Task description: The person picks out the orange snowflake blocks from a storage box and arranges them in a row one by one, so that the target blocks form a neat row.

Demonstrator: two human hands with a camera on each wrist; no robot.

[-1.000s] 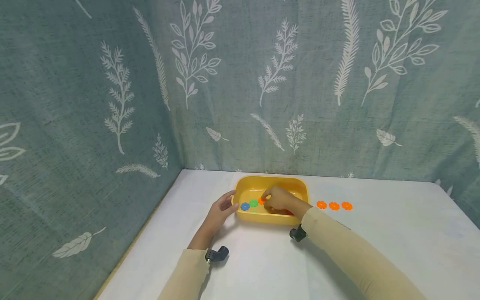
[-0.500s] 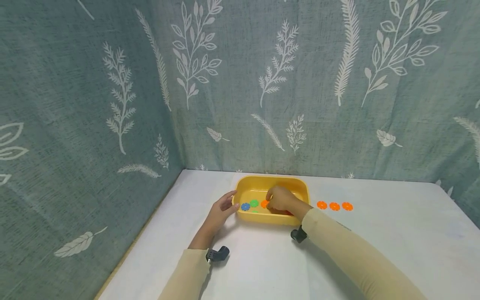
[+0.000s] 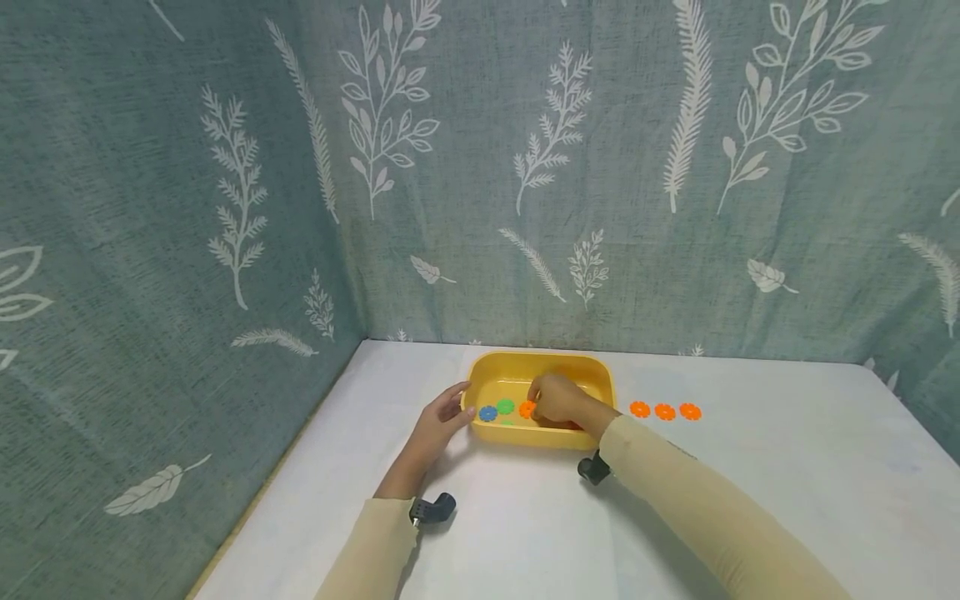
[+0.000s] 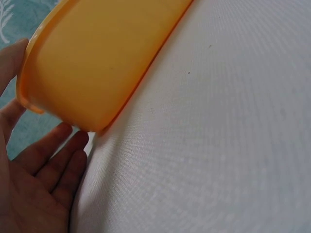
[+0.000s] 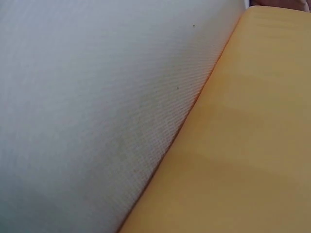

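Note:
A yellow tray [image 3: 540, 437] stands on the white table. At its left end my left hand [image 3: 435, 427] holds the rim, with thumb and index finger apart; in the left wrist view the other fingers of that hand [image 4: 43, 179] lie beside the tray's outer wall [image 4: 92, 63]. Inside the tray my right hand [image 3: 558, 398] has its fingers bent down at an orange flower-shaped disc [image 3: 527, 409], which it seems to pinch; the fingertips are partly hidden. To the left lie a blue disc [image 3: 487, 413] and a green disc [image 3: 506, 407]. Something red shows under my right hand.
Three orange discs [image 3: 664, 412] lie in a row on the table, right of the tray. Leaf-patterned green cloth [image 3: 480, 167] stands behind and on the left. The right wrist view shows only the tray's wall [image 5: 243, 136], the table and a bit of skin.
My right hand and the orange disc at its fingers have shifted slightly right and nearer within the tray. My left hand has kept its place at the tray's end.

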